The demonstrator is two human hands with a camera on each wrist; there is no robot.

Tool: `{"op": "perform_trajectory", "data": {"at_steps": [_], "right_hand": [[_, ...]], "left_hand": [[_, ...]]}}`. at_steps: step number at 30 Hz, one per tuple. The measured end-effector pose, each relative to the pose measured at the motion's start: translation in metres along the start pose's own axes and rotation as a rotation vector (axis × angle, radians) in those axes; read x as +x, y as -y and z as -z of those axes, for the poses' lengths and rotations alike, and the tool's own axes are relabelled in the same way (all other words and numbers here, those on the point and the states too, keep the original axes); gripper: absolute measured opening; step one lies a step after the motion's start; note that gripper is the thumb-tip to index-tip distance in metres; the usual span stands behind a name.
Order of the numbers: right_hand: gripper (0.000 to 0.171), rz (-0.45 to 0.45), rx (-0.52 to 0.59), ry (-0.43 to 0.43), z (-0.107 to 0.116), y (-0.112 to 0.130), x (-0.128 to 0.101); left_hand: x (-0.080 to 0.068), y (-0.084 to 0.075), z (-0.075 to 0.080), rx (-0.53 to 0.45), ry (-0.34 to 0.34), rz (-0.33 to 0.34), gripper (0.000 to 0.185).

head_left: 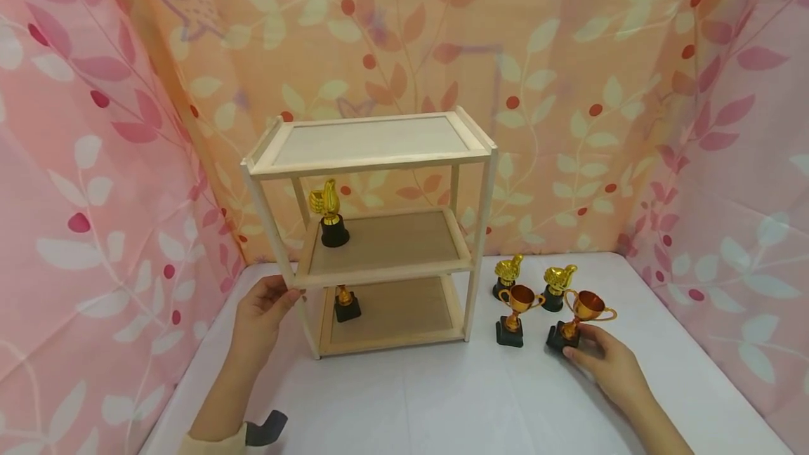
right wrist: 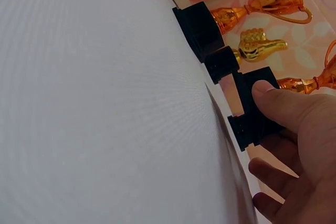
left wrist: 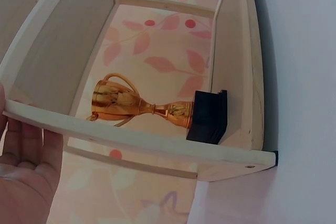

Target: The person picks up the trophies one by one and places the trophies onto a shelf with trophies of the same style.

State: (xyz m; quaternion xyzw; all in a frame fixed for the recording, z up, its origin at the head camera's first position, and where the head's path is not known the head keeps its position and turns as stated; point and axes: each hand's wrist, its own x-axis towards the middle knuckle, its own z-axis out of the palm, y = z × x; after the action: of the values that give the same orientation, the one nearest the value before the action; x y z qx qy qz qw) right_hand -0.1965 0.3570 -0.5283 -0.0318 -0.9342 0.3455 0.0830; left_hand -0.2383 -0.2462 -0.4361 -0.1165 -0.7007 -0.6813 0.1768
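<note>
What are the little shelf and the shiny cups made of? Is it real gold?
The shelf looks like pale bare wood: light grain, matte, no paint. The cup that the right hand pinches by its black base looks like plastic with a shiny orange-gold coating, probably not real gold; the base is dull black. The left hand holds the shelf's post.

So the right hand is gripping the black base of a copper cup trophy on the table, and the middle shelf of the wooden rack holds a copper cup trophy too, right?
Not quite. The right hand does grip the black base of a copper cup trophy on the white table, but the middle shelf of the pale wooden three-tier rack holds a gold thumbs-up trophy. The head view shows this.
</note>
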Motion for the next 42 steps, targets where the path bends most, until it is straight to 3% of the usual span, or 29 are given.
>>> {"op": "perform_trajectory", "data": {"at_steps": [9, 16, 25, 42], "right_hand": [[0.075, -0.015, 0.01, -0.037, 0.011, 0.017, 0.001], [0.07, 0.054, -0.019, -0.104, 0.025, 0.037, 0.0], [0.078, 0.017, -0.021, -0.086, 0.041, 0.058, 0.002], [0.084, 0.026, 0.033, -0.08, 0.06, 0.119, 0.003]], "left_hand": [[0.002, 0.003, -0.002, -0.077, -0.024, -0.042, 0.024], [0.0, 0.005, -0.002, -0.113, -0.052, -0.044, 0.022], [0.001, 0.007, 0.0, -0.075, -0.018, -0.08, 0.022], [0.001, 0.002, -0.003, -0.107, -0.085, -0.018, 0.026]]}}
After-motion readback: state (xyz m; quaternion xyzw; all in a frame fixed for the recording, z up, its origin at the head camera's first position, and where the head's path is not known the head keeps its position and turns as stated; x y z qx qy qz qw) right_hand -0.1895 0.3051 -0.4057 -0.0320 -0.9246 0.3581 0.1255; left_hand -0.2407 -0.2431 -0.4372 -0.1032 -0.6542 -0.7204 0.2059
